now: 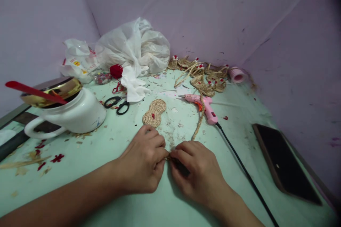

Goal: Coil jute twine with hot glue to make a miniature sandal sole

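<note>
My left hand (145, 163) and my right hand (195, 172) rest on the pale green table (112, 149), fingers curled and pinched together over a small bit of jute rope (168, 157) between them. A braided jute cord (199, 120) runs from my right hand up towards the pink glue gun (204, 105). A flat figure-eight jute coil (154, 112) lies just beyond my left hand. A dark thing under my right fingers is too hidden to name.
A white mug (77, 111) with a gold rim and red stick stands left. Black scissors (117, 104), red yarn (116, 71), plastic bags (133, 49), finished jute pieces (205, 76), a pink spool (237, 75). The glue gun's black cable (245, 173) and a dark phone (285, 163) lie right.
</note>
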`<state>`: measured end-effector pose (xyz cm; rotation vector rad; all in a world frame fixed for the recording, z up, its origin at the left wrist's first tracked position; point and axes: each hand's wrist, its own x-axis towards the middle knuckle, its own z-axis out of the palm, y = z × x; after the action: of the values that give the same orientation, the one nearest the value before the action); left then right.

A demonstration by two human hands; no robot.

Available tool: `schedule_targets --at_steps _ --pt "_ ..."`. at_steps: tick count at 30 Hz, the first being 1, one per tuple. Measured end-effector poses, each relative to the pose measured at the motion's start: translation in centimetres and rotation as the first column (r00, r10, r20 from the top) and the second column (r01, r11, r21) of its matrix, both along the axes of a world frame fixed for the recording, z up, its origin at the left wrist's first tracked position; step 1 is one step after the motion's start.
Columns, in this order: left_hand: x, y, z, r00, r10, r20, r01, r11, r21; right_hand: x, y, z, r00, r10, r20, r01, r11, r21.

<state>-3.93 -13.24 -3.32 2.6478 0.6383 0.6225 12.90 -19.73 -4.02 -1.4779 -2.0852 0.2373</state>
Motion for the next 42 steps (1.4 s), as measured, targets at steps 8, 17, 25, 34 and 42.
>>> schedule_targets --at_steps 8,17,25,34,42 --pt "0.2 0.2 0.2 1.000 0.006 -0.026 -0.006 1.000 0.006 -0.2 0.1 -0.4 0.999 -0.017 -0.030 0.018 0.999 0.030" --pt "0.6 0.1 -0.7 0.993 0.042 0.112 -0.050 0.996 0.071 -0.7 0.1 -0.9 0.997 -0.046 0.054 0.038 0.990 0.133" --pt "1.4 -0.8 -1.1 0.978 0.174 0.117 -0.187 0.975 0.120 -1.1 -0.1 -1.4 0.996 -0.054 0.064 0.042 0.985 0.170" --pt "0.5 -0.3 0.0 0.986 0.168 0.016 -0.165 0.981 -0.103 -1.4 0.0 -0.9 0.991 -0.130 0.033 0.124 0.983 0.133" --pt "0.6 -0.3 -0.4 0.988 0.155 -0.003 -0.155 0.987 -0.048 -1.3 -0.1 -0.5 0.991 -0.117 0.072 0.106 0.984 0.147"
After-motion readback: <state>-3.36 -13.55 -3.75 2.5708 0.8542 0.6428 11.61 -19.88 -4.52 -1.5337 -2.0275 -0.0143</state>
